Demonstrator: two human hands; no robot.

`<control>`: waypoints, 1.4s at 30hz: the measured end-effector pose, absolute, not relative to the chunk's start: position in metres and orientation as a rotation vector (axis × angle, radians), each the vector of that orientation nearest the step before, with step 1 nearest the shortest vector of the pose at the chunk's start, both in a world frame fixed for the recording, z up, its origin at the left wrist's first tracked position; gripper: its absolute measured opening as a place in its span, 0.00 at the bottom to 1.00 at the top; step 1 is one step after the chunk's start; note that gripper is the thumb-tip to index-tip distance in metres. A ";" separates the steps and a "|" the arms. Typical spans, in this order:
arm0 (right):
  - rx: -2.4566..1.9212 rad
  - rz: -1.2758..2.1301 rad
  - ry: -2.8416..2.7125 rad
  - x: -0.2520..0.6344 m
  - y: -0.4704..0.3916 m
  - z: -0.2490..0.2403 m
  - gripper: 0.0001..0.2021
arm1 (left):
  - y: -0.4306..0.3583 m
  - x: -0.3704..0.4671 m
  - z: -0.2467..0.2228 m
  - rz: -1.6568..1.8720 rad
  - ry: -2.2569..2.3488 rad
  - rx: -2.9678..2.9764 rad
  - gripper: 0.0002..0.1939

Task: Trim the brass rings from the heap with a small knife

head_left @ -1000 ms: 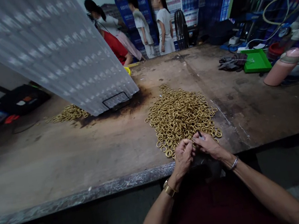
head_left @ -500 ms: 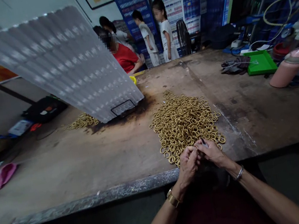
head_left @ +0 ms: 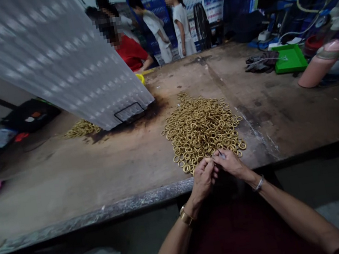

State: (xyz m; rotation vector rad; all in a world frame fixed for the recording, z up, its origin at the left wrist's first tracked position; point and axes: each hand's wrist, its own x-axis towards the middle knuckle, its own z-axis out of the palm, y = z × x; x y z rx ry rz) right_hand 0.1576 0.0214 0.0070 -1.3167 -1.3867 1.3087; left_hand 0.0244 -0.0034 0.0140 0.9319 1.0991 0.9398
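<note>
A large heap of brass-coloured rings (head_left: 202, 128) lies on the worn table (head_left: 123, 160), close to its front edge. At the near side of the heap, my left hand (head_left: 203, 178) is closed in a pinch on one ring (head_left: 209, 160), mostly covered by the fingers. Touching it from the right, my right hand (head_left: 232, 164) is closed round a small thin tool (head_left: 222, 156) with a dark, narrow tip pointing up. What kind of tool it is, I cannot make out. Both hands meet just above the table edge.
A translucent ribbed panel (head_left: 58, 63) hangs tilted over the left side, with a second ring pile (head_left: 81, 128) behind it. A green tray (head_left: 290, 59) and a pink bottle (head_left: 321, 64) stand at right. A person in red (head_left: 131, 53) sits across the table.
The view has tilted, so the table and heap appear higher and slightly left. My hands stay together at the heap's near edge; the tool in my right hand has turned a little.
</note>
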 end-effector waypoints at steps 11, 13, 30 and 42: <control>-1.231 1.478 -1.299 0.159 0.010 0.018 0.14 | -0.015 0.024 0.011 0.958 0.987 0.792 0.19; -1.223 1.469 -1.319 0.159 0.011 0.017 0.14 | -0.016 0.023 0.011 0.964 0.986 0.784 0.19; -1.493 0.693 -2.238 0.164 -0.001 0.001 0.09 | -0.014 0.020 0.000 1.024 1.069 0.912 0.19; -1.872 0.361 -2.078 0.179 0.016 0.002 0.12 | -0.024 0.018 0.020 0.944 0.872 0.643 0.20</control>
